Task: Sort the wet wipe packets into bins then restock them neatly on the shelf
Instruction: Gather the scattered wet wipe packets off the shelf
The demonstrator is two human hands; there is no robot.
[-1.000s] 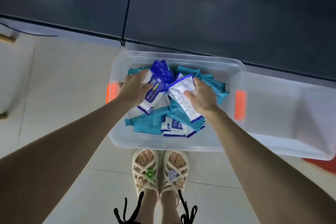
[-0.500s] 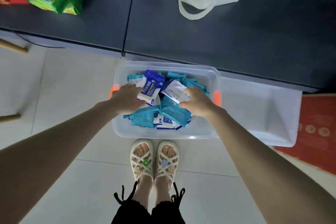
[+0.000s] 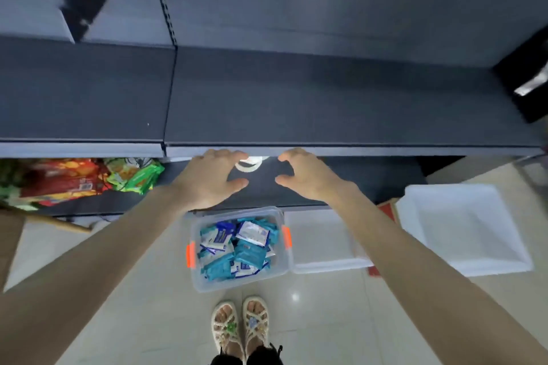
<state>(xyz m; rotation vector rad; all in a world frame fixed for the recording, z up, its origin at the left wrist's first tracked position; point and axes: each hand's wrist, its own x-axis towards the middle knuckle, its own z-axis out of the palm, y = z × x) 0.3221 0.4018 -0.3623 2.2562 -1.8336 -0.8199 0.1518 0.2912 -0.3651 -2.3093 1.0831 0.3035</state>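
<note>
Both hands have come up out of the clear bin (image 3: 237, 286) since the earlier frame and no longer touch the wet wipe packets (image 3: 237, 246), which remain heaped in it, teal and blue-and-white mixed, unsorted.

We record the governing relation: the packets lie below the hands and back toward the person, between the two forearms. The bin's long axis appears to run side to side, with an orange latch (image 3: 190, 255) at the left end. Neither hand is clearly nearer; the bin sits marginally toward the left.

We note the left hand (image 3: 207, 181) and right hand (image 3: 311, 178) palm-down, well above the bin, fingers spread and loosely curved, thumbs pointing at each other, holding nothing. Both arms are extended forward.

Just beyond the fingertips runs the front edge of the dark shelf (image 3: 296, 98). A white strap loop (image 3: 248, 163) shows between the hands. Right of the right forearm lie a white tray (image 3: 323, 243) and a second white tray (image 3: 462, 228); left of the left hand, coloured snack packs (image 3: 89, 178).

We judge sorting not yet begun.
</note>
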